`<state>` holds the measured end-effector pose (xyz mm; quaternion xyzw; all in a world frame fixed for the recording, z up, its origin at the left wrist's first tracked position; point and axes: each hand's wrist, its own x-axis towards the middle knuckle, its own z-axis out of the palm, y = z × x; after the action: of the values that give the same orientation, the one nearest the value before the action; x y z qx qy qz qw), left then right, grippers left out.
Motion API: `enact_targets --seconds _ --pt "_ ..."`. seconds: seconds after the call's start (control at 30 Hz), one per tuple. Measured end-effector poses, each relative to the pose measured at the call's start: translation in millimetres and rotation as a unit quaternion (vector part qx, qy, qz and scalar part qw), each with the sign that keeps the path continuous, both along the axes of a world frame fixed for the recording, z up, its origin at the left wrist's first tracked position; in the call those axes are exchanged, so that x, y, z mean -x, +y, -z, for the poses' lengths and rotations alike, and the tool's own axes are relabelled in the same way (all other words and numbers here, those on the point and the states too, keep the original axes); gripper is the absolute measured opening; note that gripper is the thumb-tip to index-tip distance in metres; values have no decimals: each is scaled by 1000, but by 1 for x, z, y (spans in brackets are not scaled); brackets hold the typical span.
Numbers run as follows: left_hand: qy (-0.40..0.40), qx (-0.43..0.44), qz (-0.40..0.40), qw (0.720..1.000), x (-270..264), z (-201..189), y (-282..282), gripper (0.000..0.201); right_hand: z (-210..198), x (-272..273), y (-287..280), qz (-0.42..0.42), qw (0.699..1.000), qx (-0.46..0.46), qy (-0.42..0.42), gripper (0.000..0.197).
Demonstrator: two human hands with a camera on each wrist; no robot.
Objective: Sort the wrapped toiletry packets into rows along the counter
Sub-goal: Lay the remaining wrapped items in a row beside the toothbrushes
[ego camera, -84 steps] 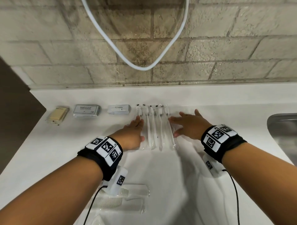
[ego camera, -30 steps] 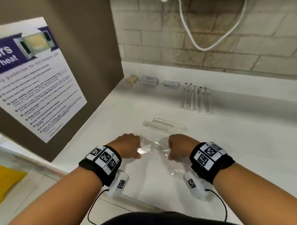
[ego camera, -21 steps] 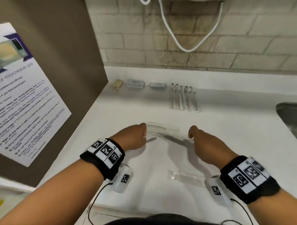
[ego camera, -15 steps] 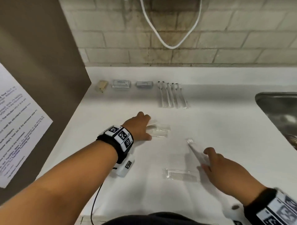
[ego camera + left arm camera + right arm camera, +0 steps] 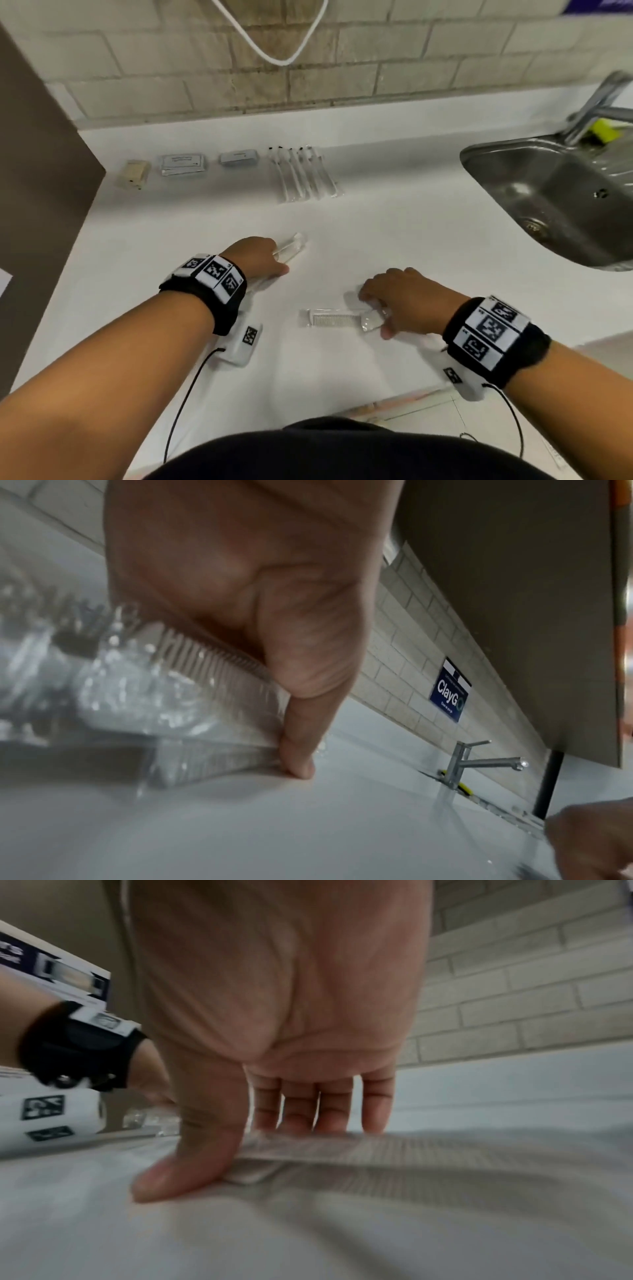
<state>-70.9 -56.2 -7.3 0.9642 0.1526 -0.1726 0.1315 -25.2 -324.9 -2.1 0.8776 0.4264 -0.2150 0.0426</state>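
Observation:
Near the middle of the white counter (image 5: 342, 370) my left hand (image 5: 275, 262) grips clear-wrapped comb packets (image 5: 291, 246). In the left wrist view the thumb (image 5: 298, 761) presses their edge down to the counter, and the comb teeth (image 5: 205, 666) show through the wrap. My right hand (image 5: 373, 310) arches over another wrapped comb (image 5: 334, 319) lying flat. In the right wrist view its fingers (image 5: 329, 1110) sit behind this packet (image 5: 342, 1146) and its thumb (image 5: 192, 1164) in front, pinching it. Sorted at the back lie a tan soap (image 5: 133, 171), two grey packets (image 5: 183, 164), (image 5: 238, 157) and wrapped toothbrushes (image 5: 305, 174).
A steel sink (image 5: 555, 192) with a tap (image 5: 596, 106) and a yellow sponge (image 5: 604, 132) fills the right side. A brown panel (image 5: 34, 137) walls off the counter's left end. A white cable (image 5: 274, 51) hangs on the brick wall. The counter's front edge is close to my body.
The comb packets were lifted between both hands and split. My left hand kept some and stayed; my right hand brought one packet down onto the comb lying near the front.

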Motion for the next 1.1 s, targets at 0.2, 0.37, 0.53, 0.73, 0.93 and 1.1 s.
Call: enact_targets --seconds 0.2,0.37,0.53,0.73,0.93,1.1 --pt "-105 135 -92 981 14 1 -8 32 9 2 6 68 995 -4 66 22" --pt "-224 420 -201 856 4 -18 -30 29 -8 -12 5 247 915 -255 191 22" --pt "-272 659 -252 654 -35 -45 -71 14 -36 -29 16 298 732 -509 342 15" --pt "-271 684 -243 632 -92 -56 -132 36 -48 -76 8 274 742 -503 349 18" --pt "-233 644 -251 684 -159 -42 -178 77 -37 -159 -17 240 717 -462 463 42" --pt "-258 613 -258 701 -207 -33 -196 54 -34 -229 -31 236 698 -460 495 31"
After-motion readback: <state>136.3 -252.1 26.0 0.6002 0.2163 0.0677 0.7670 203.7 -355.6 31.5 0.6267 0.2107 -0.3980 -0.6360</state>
